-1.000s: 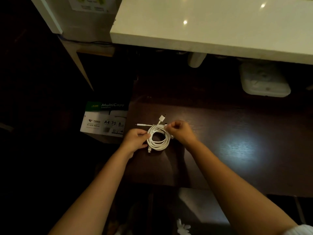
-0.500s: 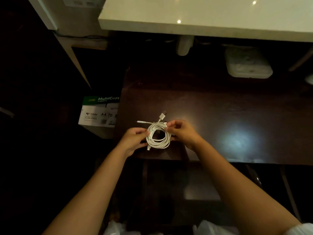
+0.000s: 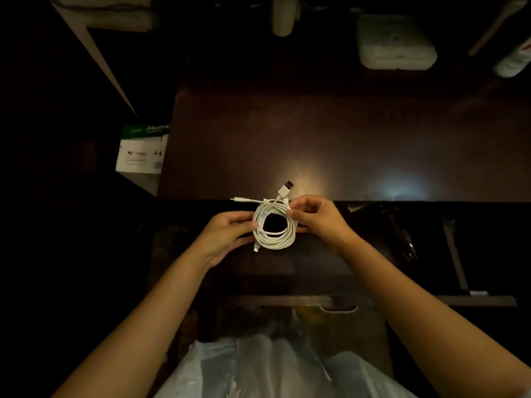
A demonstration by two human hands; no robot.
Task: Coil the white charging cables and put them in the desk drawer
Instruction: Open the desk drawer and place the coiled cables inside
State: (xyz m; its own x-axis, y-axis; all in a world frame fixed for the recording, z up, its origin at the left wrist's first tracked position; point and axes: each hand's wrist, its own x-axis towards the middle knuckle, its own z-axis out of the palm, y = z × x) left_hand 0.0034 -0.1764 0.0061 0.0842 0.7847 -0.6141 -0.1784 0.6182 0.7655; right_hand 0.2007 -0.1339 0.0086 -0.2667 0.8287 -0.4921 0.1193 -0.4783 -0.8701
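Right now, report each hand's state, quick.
Left hand: holds the cable coil's left side.
Right hand: pinches the coil's right side.

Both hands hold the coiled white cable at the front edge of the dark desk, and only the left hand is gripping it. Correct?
Not quite: the head view shows the right hand gripping the coiled white cable too, opposite the left hand.

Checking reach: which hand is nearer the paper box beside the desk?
Left. The left hand grips the cable coil on its left side, toward the paper box. The right hand holds the coil's far side, farther from the box.
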